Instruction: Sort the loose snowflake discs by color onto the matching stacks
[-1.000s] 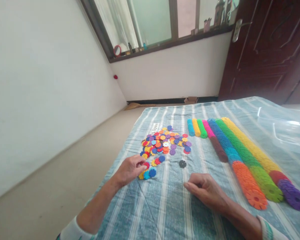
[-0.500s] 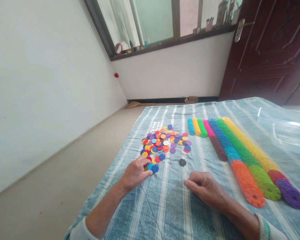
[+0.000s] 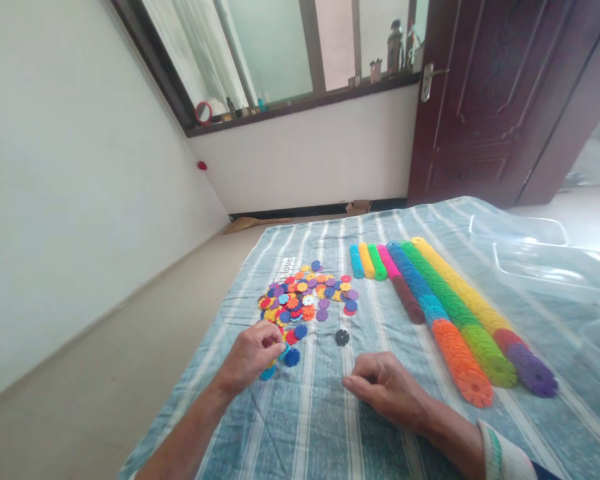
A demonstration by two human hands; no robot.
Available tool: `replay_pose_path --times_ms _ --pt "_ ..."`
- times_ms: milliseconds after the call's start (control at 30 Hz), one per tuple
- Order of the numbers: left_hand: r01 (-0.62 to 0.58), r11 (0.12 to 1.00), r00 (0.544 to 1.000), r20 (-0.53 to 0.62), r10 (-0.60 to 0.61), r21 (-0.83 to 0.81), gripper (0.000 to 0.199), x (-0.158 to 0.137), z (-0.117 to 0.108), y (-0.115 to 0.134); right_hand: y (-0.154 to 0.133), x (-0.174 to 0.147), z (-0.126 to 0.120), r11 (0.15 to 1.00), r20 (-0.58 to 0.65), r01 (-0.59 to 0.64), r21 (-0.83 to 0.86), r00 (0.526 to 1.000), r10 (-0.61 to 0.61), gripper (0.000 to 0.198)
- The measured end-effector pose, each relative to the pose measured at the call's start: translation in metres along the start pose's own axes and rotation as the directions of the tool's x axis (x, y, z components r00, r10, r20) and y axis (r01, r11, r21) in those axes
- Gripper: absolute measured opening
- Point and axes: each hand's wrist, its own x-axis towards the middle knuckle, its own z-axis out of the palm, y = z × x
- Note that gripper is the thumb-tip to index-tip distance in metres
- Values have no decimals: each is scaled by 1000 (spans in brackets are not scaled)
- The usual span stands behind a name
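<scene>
Pinching, apparently, a light-blue disc point(image 3: 284, 353): the left hand point(image 3: 251, 353). The right hand point(image 3: 384, 390), curled closed, shows none; stacked rows point(image 3: 443, 290) presumably keep colours together.

My left hand point(image 3: 250, 355) and right hand point(image 3: 387, 388) are bare, and so is most of my visible left forearm point(image 3: 195, 419). My right sleeve point(image 3: 513, 457) is off-white, with green stripes point(image 3: 495, 455) circling near its cuff (a bit of dark navy cloth point(image 3: 544, 471) shows beyond).
</scene>
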Motion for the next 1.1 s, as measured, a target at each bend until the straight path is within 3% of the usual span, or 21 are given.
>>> replay_pose_path --times_ms 200,333,433,633,833,1100 --pt "16 989 1000 -16 -19 -145 22 44 9 30 -2 2 2 1000 -9 -16 -9 1000 16 38" --pt "-51 973 999 -21 47 -226 17 93 38 53 -1 4 2 1000 -2 -17 -13 1000 17 38" --pt "-33 965 999 -20 29 -260 15 130 64 66 0 5 2 1000 7 -4 -11 1000 4 39" --pt "-4 966 1000 -30 -4 -257 8 184 101 73 0 6 3 1000 4 4 -8 1000 -3 42" --pt "-16 977 1000 -28 10 -212 9 206 113 69 1 7 2 999 -6 34 34 999 -33 44" --pt "-85 987 996 -37 81 -134 15 208 114 70 0 7 3 999 -7 13 31 1000 -12 44"
